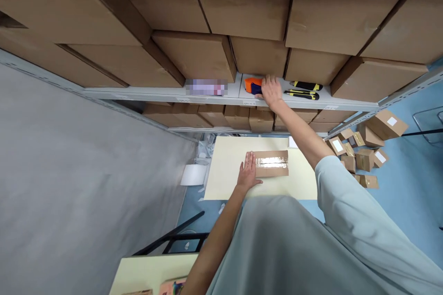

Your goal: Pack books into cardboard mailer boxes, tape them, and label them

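Observation:
On the grey shelf at eye level, my right hand is closed over the right part of an orange and blue tape dispenser. Its far side is hidden under the fingers. Just to the right of that hand lie several black and yellow utility knives. Lower down, my left hand rests with its fingers stretched out and thumb spread, touching the left end of a flat cardboard box. Shiny clear tape runs along the middle of the box's top. The box lies on a pale yellow table.
Large cardboard boxes fill the shelf above, and smaller boxes line the level below. A blurred-out item lies left of the dispenser. Parcels are piled on the blue floor at right. A grey wall stands at left.

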Demonstrator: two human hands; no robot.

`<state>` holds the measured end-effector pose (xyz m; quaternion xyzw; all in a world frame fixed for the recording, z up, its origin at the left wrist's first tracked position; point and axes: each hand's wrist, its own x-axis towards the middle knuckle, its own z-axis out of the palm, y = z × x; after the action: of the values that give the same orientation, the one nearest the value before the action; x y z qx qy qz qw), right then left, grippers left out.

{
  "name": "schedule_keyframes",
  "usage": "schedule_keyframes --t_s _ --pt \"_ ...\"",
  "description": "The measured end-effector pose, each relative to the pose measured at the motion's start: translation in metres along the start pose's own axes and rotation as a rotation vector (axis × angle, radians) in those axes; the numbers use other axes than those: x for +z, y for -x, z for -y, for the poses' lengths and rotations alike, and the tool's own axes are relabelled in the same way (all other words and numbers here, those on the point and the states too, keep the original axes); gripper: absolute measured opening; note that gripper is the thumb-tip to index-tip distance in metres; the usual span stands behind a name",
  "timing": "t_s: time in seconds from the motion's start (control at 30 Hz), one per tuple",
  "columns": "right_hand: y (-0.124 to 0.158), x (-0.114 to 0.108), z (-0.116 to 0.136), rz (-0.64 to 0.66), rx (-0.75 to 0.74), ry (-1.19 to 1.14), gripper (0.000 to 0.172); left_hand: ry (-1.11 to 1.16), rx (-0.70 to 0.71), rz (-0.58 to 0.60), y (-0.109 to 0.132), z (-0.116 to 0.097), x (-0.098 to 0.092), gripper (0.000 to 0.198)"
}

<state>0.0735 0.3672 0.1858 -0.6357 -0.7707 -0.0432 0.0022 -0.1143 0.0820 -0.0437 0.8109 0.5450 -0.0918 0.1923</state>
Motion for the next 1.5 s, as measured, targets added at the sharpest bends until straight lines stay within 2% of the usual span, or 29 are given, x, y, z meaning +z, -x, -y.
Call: schedule_keyframes --t_s 0.07,0.17,0.37,0.43,0.5,0.67,0.77,0.9,1.0,1.07,1.13,1.2,1.27,1.33,1.43,1.5 --pt "0.022 0.002 0.0 -0.064 -0.001 -0.007 0.09 0.009 0.001 -0.008 0.0 0.0 -0.001 0.146" --pt "0.087 0.029 0.012 -0.068 -0.018 -0.058 0.095 0.03 0.009 -0.021 -0.003 0.0 0.0 0.145" --pt "0.261 0.147 0.07 0.167 -0.179 -0.409 0.08 0.101 0.028 -0.028 -0.005 0.005 0.008 0.138" --pt "0.297 0.176 0.079 0.21 -0.151 -0.495 0.078 0.119 0.05 -0.048 -0.005 0.007 0.01 0.137" --pt "0.319 0.194 0.076 0.22 -0.059 -0.542 0.078 0.129 0.07 -0.061 -0.004 0.007 0.012 0.14" --pt "0.338 0.214 0.036 0.137 0.272 -0.647 0.083 0.156 0.101 -0.063 -0.005 0.01 0.014 0.151" --pt "0.338 0.229 0.021 0.103 0.439 -0.881 0.095 0.187 0.123 -0.078 -0.006 0.012 0.016 0.153" --pt "0.336 0.251 0.015 0.228 0.679 -1.332 0.102 0.21 0.152 -0.104 -0.009 0.014 0.02 0.155" --pt "0.337 0.26 0.01 0.306 0.752 -1.497 0.105 0.223 0.151 -0.134 -0.009 0.013 0.023 0.15" --pt "0.338 0.26 0.005 0.336 0.731 -1.506 0.106 0.228 0.143 -0.15 -0.008 0.012 0.024 0.144" --pt "0.338 0.254 0.001 0.333 0.711 -1.396 0.104 0.224 0.14 -0.158 -0.006 0.011 0.024 0.141" --pt "0.334 0.242 0.002 0.237 0.657 -1.183 0.098 0.216 0.14 -0.162 -0.005 0.01 0.024 0.14" --pt "0.327 0.228 0.012 0.102 0.522 -0.961 0.089 0.21 0.13 -0.158 -0.004 0.01 0.023 0.138" --pt "0.318 0.216 0.03 0.034 0.319 -0.808 0.079 0.206 0.111 -0.151 -0.005 0.009 0.023 0.137" --pt "0.306 0.207 0.062 0.066 0.057 -0.692 0.07 0.197 0.096 -0.128 -0.005 0.009 0.023 0.135" --pt "0.302 0.209 0.075 0.111 -0.017 -0.658 0.066 0.19 0.098 -0.113 -0.004 0.009 0.022 0.132"
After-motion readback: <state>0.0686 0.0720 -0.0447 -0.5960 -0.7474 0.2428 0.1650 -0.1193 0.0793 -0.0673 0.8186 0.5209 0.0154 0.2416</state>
